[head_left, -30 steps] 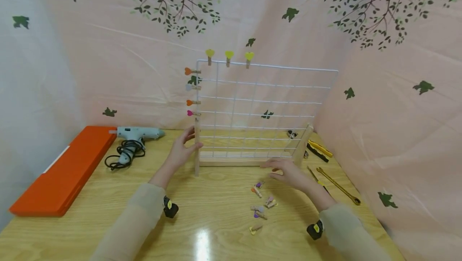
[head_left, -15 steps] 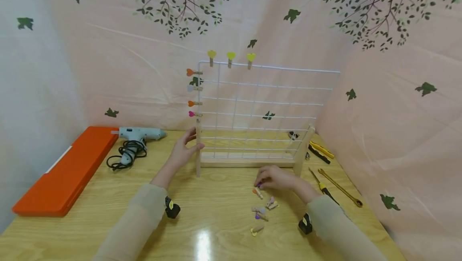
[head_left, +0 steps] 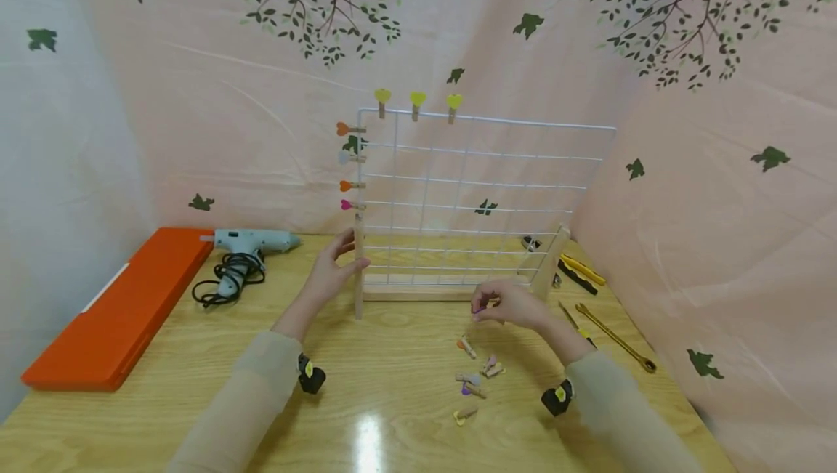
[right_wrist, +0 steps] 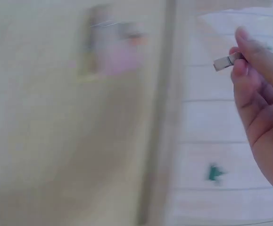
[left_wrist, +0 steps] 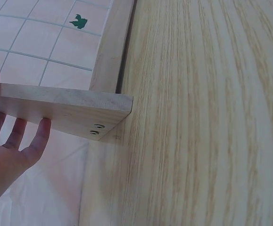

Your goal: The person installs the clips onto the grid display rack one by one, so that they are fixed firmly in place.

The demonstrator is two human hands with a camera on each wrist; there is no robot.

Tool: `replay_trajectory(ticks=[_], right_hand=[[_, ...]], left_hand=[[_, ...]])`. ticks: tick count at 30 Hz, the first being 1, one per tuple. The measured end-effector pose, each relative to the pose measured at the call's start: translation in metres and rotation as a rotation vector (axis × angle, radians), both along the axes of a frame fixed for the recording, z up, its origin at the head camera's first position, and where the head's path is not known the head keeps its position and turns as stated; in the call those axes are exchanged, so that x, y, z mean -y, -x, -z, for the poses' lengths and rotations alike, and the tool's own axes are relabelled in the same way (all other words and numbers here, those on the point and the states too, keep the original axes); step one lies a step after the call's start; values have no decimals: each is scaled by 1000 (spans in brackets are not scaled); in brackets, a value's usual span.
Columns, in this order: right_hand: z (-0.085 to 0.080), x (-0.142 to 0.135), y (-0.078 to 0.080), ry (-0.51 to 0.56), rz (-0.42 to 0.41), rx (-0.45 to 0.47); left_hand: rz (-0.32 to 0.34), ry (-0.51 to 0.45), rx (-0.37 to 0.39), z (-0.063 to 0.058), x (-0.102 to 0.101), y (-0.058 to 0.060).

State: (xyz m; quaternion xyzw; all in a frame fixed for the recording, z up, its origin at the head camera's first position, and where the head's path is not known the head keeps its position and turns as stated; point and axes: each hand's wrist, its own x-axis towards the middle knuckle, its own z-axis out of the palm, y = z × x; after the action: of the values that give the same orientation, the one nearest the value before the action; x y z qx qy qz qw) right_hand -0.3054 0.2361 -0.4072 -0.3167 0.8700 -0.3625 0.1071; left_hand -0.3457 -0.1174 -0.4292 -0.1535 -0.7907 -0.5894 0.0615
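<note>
A white wire grid (head_left: 471, 186) stands upright in a wooden frame. My left hand (head_left: 331, 266) holds the frame's left side board (left_wrist: 75, 106), thumb on one side and fingers against its outer face. Between thumb and fingers, my right hand (head_left: 513, 304) pinches a mini clothespin (right_wrist: 227, 61) with a bit of purple showing, lifted in front of the grid's bottom rail (head_left: 418, 293). Yellow heart clothespins (head_left: 418, 100) sit on the grid's top wire. Orange, pale and pink heart clothespins (head_left: 346, 186) line its left edge. Several loose clothespins (head_left: 472, 378) lie below my right hand.
An orange case (head_left: 118, 313) and a glue gun (head_left: 251, 242) with a coiled black cord lie at the left. At the right are a gold wrench (head_left: 615, 337), a yellow-handled tool (head_left: 582, 269) and a partly hidden screwdriver (head_left: 570, 317). Fabric walls enclose the table.
My right hand reached down to the loose clothespins, took hold of the purple one and lifted it up toward the grid. The left hand has stayed on the side board.
</note>
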Motion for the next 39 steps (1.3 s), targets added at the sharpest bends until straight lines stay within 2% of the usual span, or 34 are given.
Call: replay_trajectory(ticks=[3, 5, 7, 10, 12, 14, 18, 22, 24, 26, 29, 34, 39], right_hand=[[-47, 2, -12, 101, 66, 19], [-82, 2, -17, 178, 68, 15], [-113, -2, -17, 236, 29, -54], [-154, -6, -9, 384, -42, -138], [-178, -5, -2, 471, -68, -235], [-201, -1, 4, 512, -35, -355], [-236, 11, 15, 452, 167, -576], [-255, 23, 26, 342, 384, -670], [-260, 29, 31, 278, 461, -697], [-263, 34, 35, 235, 500, -713], [-263, 39, 41, 205, 503, -710], [-258, 42, 46, 149, 489, -703], [-254, 44, 51, 157, 455, -691]], left_hand=[[4, -6, 2, 0, -2, -1], [4, -11, 2, 0, -3, -3], [0, -9, 2, 0, -4, -4], [-6, -7, -1, -2, -4, -6], [-9, -4, -3, -3, -4, -6], [-9, -2, -7, -4, -3, -6], [-6, -10, -5, -5, -4, -7], [2, -29, -3, -5, -5, -8], [8, -33, -6, -5, -5, -8], [8, -35, -2, -4, -5, -7], [6, -23, 5, -2, -4, -7], [3, -16, 23, -7, -4, -8], [1, -12, 21, -7, -2, -6]])
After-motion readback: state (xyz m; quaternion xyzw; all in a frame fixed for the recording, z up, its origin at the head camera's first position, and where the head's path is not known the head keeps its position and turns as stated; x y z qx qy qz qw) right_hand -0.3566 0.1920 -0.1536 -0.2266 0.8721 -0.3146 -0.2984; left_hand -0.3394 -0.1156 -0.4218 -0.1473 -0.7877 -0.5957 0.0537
